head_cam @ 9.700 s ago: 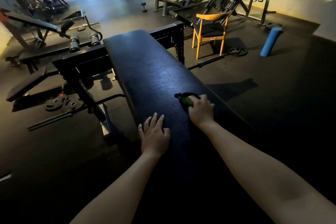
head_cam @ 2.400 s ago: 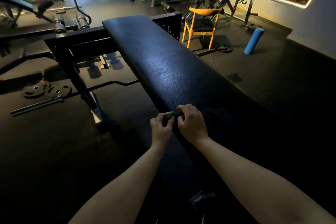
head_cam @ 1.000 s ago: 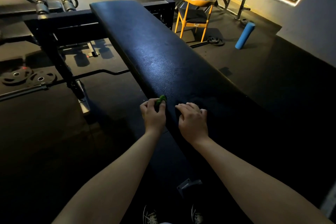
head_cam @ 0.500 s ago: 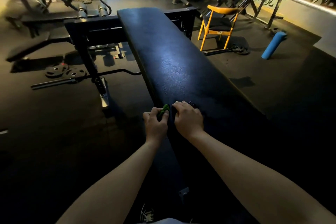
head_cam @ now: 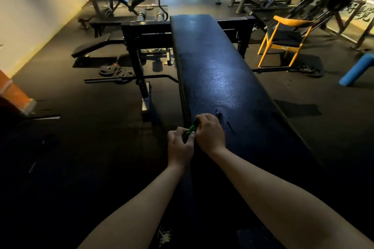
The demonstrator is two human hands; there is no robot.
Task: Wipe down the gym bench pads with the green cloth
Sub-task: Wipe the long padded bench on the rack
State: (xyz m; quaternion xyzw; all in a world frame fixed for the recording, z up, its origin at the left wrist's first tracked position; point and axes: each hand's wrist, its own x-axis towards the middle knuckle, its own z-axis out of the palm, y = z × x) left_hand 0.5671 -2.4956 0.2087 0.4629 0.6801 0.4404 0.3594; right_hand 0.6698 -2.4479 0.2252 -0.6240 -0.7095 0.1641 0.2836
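Head view, both hands at the near left edge of the pad [head_cam: 214,70].

**Cloth.** The green cloth [head_cam: 191,128] is bunched into a small wad, held between the two hands just over the pad's left edge. Only a sliver of green shows, and the rest is hidden by fingers.

**Hands.** The left hand [head_cam: 180,145] has its fingers curled and pinches the wad's near end. The right hand [head_cam: 210,133] rests knuckles-up on the pad, its fingers curled over the wad's far end. Both therefore grasp the cloth, and neither is released. From the left hand the cloth lies at 1 o'clock. From the right hand it lies at 9 o'clock.

**Key relation.** The pad's long axis runs from 6 o'clock to 12 o'clock, away from the person. Nearly all of its surface lies at 12 to 1 o'clock of the hands. The right hand is already over the pad, while the left hangs off its edge, so the right appears better placed to carry the cloth forward. Two short wet streaks [head_cam: 219,112] lie at 1 o'clock of the right hand.

**Stage.** This looks like regripping or refolding of the cloth. A stroke along the long axis seems likely to follow.

**Surroundings.** A yellow chair [head_cam: 283,40] stands at 2 o'clock and weight plates [head_cam: 115,70] lie at 10 o'clock, both well apart from the pad.
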